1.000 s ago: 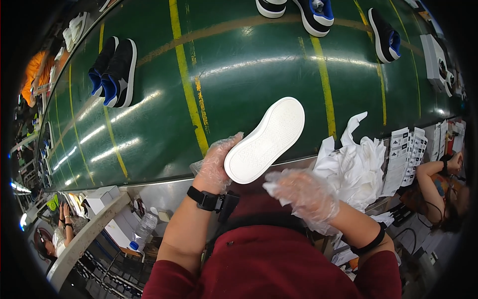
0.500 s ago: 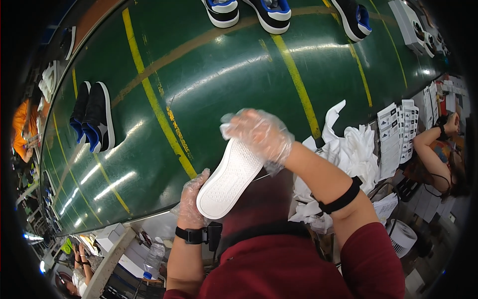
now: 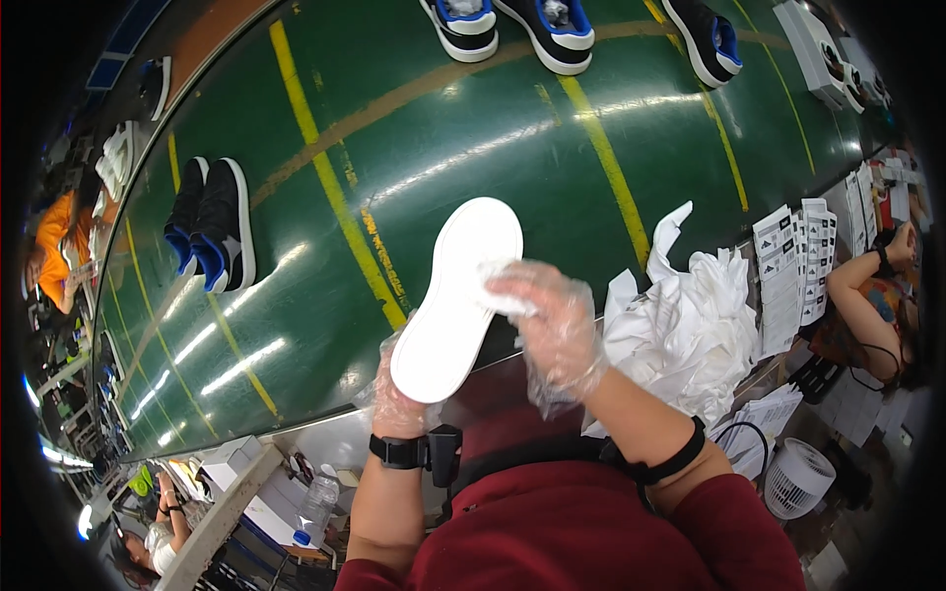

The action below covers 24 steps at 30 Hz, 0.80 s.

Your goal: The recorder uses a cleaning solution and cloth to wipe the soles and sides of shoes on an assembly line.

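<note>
A shoe (image 3: pixel 443 305) is tipped so that its white sole faces me; its upper is hidden behind the sole. My left hand (image 3: pixel 393 392), in a clear plastic glove, is closed around the heel end from the left, with its fingers mostly out of sight. My right hand (image 3: pixel 566 333), gloved likewise, pinches a folded white cloth (image 3: pixel 505 298) against the right edge of the sole near the forefoot. The shoe is held above the near edge of a green surface (image 3: pixel 414 231) with yellow stripes. A heap of white cloths (image 3: pixel 680 340) lies right of my right hand.
Black shoes with blue linings stand on the green surface: one pair (image 3: pixel 212 225) at left, another pair (image 3: pixel 512 32) at the far side, and a single shoe (image 3: pixel 705 44) farther right. Printed sheets (image 3: pixel 793 261) hang at right near another person's arm (image 3: pixel 862 281). A fan (image 3: pixel 798 480) stands below.
The shoe's toe end has swung more upright and away from me. My right hand has slid from the toe down to the sole's right side, uncovering the toe and showing the cloth.
</note>
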{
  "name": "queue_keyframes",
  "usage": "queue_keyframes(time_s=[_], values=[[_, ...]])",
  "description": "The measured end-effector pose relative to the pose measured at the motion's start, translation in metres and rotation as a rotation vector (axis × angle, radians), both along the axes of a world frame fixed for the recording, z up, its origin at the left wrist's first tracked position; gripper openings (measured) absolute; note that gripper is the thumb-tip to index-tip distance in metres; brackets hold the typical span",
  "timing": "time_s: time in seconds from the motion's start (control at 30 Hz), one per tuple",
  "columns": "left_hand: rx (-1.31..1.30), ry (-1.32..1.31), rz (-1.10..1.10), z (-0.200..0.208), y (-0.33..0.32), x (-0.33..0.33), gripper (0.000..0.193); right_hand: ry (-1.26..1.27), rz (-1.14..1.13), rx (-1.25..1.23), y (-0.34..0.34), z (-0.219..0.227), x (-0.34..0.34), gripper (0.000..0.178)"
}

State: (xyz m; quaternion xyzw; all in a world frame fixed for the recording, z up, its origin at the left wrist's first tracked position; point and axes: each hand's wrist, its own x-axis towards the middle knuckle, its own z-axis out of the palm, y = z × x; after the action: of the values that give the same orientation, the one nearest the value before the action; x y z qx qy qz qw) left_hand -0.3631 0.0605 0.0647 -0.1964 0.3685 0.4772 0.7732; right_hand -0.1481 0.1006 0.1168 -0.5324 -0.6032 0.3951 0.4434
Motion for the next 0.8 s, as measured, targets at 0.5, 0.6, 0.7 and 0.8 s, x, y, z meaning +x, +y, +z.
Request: queue_keyframes(time_s=[0.5, 0.6, 0.7, 0.8], values=[[0.376, -0.183, 0.025, 0.084, 0.003, -0.031, 0.056, 0.315, -0.045, 0.019, 0.045, 0.124, 0.030, 0.043], [0.385, -0.171, -0.038, 0.107, 0.009, -0.024, 0.056, 0.100, -0.034, 0.267, 0.072, 0.134, 0.020, 0.042], [0.396, 0.008, -0.173, 0.123, 0.018, -0.015, 0.047, -0.295, 0.114, 0.553, 0.076, 0.139, -0.006, 0.038], [0.326, 0.129, -0.067, 0.109, 0.036, -0.004, 0.046, -0.346, 0.327, 0.619, 0.028, 0.126, -0.041, 0.035]])
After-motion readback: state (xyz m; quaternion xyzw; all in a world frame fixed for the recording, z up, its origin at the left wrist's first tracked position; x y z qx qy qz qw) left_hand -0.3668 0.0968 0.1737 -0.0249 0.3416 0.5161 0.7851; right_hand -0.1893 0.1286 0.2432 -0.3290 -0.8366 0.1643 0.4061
